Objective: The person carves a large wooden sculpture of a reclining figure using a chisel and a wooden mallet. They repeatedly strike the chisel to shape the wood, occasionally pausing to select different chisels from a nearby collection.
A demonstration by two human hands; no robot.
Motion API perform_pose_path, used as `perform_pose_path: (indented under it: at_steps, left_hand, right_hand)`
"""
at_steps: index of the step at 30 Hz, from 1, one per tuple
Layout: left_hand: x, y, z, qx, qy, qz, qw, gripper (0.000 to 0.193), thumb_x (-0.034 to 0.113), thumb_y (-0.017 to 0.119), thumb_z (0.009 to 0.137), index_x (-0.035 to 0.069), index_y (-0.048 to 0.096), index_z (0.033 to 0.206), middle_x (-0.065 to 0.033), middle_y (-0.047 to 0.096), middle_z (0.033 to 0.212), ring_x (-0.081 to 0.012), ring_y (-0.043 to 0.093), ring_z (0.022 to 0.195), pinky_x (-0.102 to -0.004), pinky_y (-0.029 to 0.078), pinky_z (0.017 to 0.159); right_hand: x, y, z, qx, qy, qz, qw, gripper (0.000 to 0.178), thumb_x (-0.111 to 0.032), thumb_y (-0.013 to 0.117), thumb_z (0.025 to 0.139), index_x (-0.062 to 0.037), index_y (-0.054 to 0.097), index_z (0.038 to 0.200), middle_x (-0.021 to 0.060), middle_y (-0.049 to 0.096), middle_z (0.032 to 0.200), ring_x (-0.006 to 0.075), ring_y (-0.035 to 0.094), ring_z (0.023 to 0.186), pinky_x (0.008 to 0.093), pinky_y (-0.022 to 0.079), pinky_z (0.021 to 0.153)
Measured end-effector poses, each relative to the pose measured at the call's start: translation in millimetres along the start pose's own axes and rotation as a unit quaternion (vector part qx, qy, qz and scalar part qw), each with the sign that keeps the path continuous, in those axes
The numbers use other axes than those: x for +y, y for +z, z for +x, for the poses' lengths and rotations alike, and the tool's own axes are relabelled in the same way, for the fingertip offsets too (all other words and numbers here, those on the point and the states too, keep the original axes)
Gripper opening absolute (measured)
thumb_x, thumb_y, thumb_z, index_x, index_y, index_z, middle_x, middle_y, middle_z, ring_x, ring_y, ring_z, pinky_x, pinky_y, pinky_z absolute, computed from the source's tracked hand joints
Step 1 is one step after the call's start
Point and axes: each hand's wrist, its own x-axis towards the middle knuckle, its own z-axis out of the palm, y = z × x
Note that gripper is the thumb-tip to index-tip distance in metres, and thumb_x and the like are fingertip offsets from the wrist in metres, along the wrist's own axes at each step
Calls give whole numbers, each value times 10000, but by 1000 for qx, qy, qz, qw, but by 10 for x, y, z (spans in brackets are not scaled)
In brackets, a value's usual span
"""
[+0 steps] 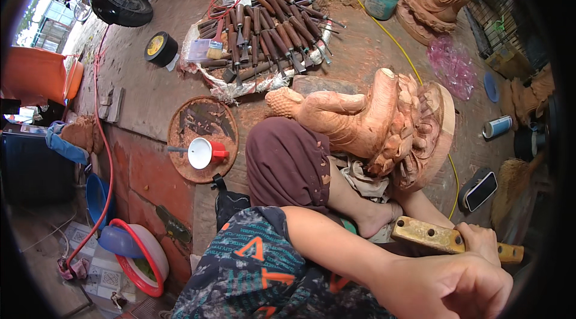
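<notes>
Big statue: the reddish-brown carved wooden statue (360, 121) lies on its side on the floor by the person's legs, its bumpy head (285, 104) to the left and its round pale-edged base (445, 133) to the right.
How it may feel: it looks heavy and hard, and it should not bend. The small carved petals (414, 124) near the base look easiest to chip.
Where to hold it: the thick body and the base look like the strong parts; one arm under each would be safer than pulling on the petals or head.
Yellow bar: the worn yellow wooden bar with dark round spots (427, 235) is low on the right. It looks stiff and much lighter than the statue, with a smooth face that could slip a little.
Right hand: the fingers of the right hand (479, 240) are wrapped around the bar near its right end.
Left hand: the left hand (444, 283) is curled in close to the camera; whether its fingers hold anything cannot be told.
Edges and room: the maroon-covered knee (285, 163) sits just below the head, the brown-handled carving tools (268, 19) lie above, and the thin yellow cord (457, 190) runs past the base.
</notes>
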Motion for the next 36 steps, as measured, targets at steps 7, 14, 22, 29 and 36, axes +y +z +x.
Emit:
perform_pose_path:
  at_steps: [7,14,22,29,36]
  left_hand:
    - [53,-9,-98,-30,-38,-12,999,307,161,673,880,-43,559,1078,-102,624,948,-152,609,826,-252,479,703]
    - [675,42,-325,65,-184,208,958,136,96,708,815,-9,643,872,-32,627,788,-91,615,744,-207,469,605]
    - [716,656,53,69,310,545,776,209,95,449,943,30,644,975,-148,660,991,-182,632,872,-289,523,742]
    - [1334,482,0,-262,103,301,911,181,57,504,923,-41,637,998,-215,652,960,-289,644,910,-393,526,761]
    - [854,356,140,8,137,261,956,188,135,512,945,-11,625,983,-164,648,953,-267,633,890,-374,504,765]
  right_hand:
    - [11,-2,12,13,-14,8,1000,345,-53,677,535,-55,548,855,141,575,737,382,570,722,463,427,650]
    - [9,-24,33,-31,-39,32,998,404,-79,717,514,-60,575,892,137,603,764,363,601,735,453,459,656]
    - [169,-15,54,-53,-15,28,998,355,-126,692,581,-88,577,914,130,617,778,355,611,741,450,474,679]
    - [168,-138,131,-93,-81,47,991,341,-161,708,608,-63,566,902,138,637,796,351,637,745,440,497,657]
    - [86,-65,210,-82,-86,36,992,363,-163,720,577,-87,568,898,123,634,789,348,632,736,444,496,659]
